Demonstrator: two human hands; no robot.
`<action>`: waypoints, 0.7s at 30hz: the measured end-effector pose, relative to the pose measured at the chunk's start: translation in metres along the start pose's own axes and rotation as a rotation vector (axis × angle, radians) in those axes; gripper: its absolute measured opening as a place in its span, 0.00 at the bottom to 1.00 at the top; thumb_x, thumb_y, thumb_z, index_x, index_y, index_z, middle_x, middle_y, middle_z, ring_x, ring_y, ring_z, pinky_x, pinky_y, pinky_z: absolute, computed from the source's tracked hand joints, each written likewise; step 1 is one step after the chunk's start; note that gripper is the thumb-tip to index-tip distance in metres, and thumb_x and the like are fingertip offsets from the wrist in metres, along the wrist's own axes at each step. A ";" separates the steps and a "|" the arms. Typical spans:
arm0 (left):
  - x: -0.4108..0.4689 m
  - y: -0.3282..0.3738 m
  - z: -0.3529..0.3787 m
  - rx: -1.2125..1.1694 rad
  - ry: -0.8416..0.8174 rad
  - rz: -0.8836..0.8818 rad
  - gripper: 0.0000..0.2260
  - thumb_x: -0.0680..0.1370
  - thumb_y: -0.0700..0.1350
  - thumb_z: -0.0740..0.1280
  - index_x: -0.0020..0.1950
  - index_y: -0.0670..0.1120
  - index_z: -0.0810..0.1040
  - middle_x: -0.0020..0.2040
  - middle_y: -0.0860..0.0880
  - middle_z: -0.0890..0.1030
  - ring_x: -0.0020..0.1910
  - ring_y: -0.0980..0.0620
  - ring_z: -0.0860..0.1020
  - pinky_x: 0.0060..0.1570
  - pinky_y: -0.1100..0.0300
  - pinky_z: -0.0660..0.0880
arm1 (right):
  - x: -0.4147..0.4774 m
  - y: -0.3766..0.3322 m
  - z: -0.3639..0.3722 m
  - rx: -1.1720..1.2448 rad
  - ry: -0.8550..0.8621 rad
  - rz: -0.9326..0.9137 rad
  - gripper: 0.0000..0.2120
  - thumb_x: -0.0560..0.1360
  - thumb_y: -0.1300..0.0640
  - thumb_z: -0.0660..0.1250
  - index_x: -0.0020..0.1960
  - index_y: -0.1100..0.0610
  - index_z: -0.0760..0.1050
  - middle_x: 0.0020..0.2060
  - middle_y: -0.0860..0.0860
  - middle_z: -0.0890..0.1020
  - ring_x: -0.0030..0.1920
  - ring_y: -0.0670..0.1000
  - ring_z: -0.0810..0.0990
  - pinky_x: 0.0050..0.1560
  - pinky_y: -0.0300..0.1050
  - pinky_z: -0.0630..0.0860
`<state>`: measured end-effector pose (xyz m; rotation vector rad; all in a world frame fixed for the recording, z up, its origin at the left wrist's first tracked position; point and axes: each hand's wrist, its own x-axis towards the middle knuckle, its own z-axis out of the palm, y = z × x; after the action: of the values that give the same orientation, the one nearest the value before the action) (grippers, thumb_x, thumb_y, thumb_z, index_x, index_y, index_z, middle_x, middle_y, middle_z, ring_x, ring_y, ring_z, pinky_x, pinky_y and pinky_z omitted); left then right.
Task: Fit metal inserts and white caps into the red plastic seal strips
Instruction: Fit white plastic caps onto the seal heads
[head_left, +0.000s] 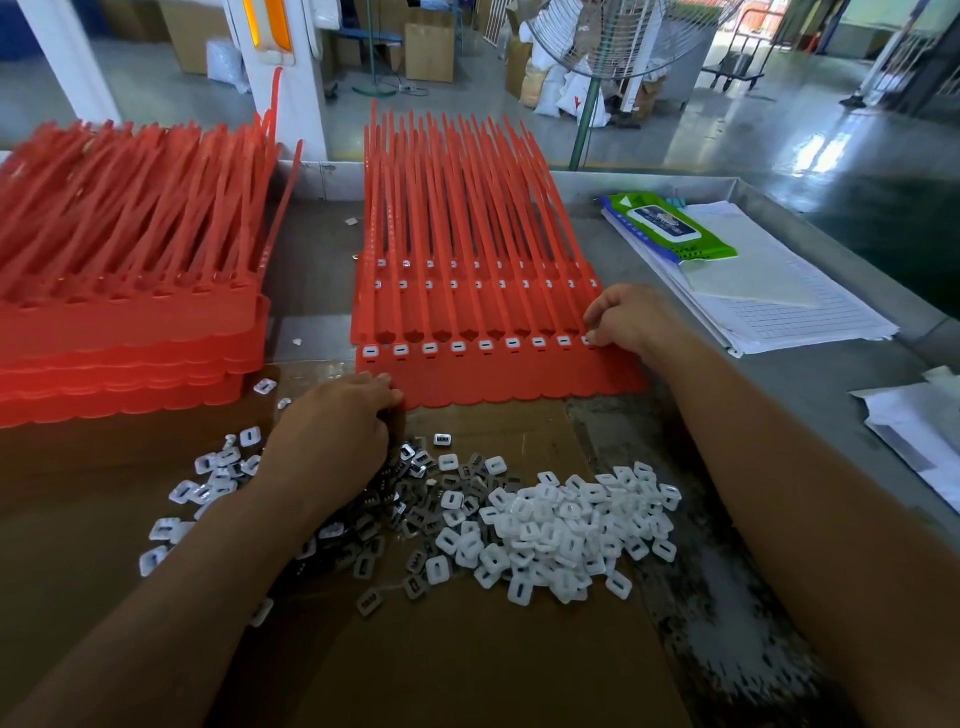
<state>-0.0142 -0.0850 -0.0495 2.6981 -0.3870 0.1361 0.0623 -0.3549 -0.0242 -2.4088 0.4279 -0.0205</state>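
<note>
A sheet of red seal strips lies in front of me on top of other sheets, with a row of white caps fitted along its near heads. My right hand presses its curled fingertips on the cap at the row's right end. My left hand rests with curled fingers at the sheet's near left corner, above a pile of grey metal inserts. Loose white caps are heaped to the right of the inserts. Whether the left hand holds anything is hidden.
A tall stack of red strip sheets stands at the left. Brown cardboard lies under the loose parts. A wet-wipe pack and lined paper sheets sit at the right, more paper at the far right edge.
</note>
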 end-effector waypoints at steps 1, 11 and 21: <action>0.000 0.000 0.000 -0.002 0.002 0.001 0.20 0.73 0.34 0.59 0.63 0.46 0.74 0.67 0.50 0.71 0.67 0.51 0.67 0.68 0.54 0.61 | 0.000 -0.001 0.000 -0.010 -0.004 0.002 0.12 0.68 0.68 0.71 0.35 0.52 0.73 0.47 0.51 0.76 0.51 0.50 0.72 0.56 0.45 0.70; 0.001 0.000 0.000 -0.010 0.020 0.006 0.19 0.72 0.34 0.60 0.62 0.45 0.75 0.66 0.50 0.72 0.66 0.51 0.68 0.67 0.56 0.62 | -0.002 0.014 0.006 -0.038 0.086 -0.089 0.12 0.69 0.63 0.71 0.37 0.49 0.72 0.42 0.50 0.77 0.52 0.54 0.77 0.54 0.46 0.73; 0.002 0.001 0.001 -0.005 0.029 0.003 0.19 0.73 0.34 0.59 0.61 0.45 0.75 0.65 0.50 0.72 0.65 0.50 0.69 0.66 0.57 0.62 | -0.037 0.018 -0.014 0.177 -0.038 -0.180 0.12 0.75 0.62 0.66 0.58 0.58 0.75 0.50 0.51 0.78 0.41 0.40 0.74 0.34 0.26 0.68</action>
<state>-0.0125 -0.0868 -0.0502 2.6880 -0.3820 0.1747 0.0200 -0.3652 -0.0210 -2.2619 0.1831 -0.0884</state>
